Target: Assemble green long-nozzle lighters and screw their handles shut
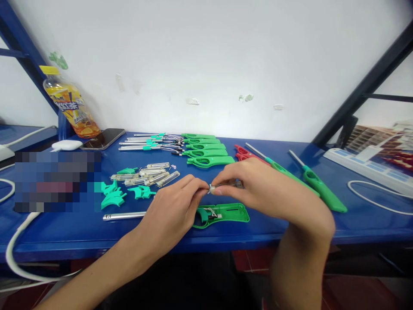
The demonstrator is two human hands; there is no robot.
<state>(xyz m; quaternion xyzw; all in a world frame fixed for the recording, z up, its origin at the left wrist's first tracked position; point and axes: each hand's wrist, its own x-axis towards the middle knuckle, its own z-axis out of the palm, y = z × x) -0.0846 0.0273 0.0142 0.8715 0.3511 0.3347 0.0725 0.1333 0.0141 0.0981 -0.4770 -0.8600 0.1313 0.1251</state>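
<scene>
The right hand (253, 178) pinches a small tube (212, 187) between thumb and fingers, above the blue desk (277, 226). The left hand (179, 199) has its fingertips at the tube's tip; whether they clamp it, I cannot tell. Below them lies an open green case (237, 212). Farther left there are a metal rod (124, 216), teal triggers (112, 199) and several clear tubes (152, 178).

Narrow free lane between rightmost lighter (323, 189) and cable (349, 186)

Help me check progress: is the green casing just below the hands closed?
No, the green casing lies open, showing white wires inside.
</scene>
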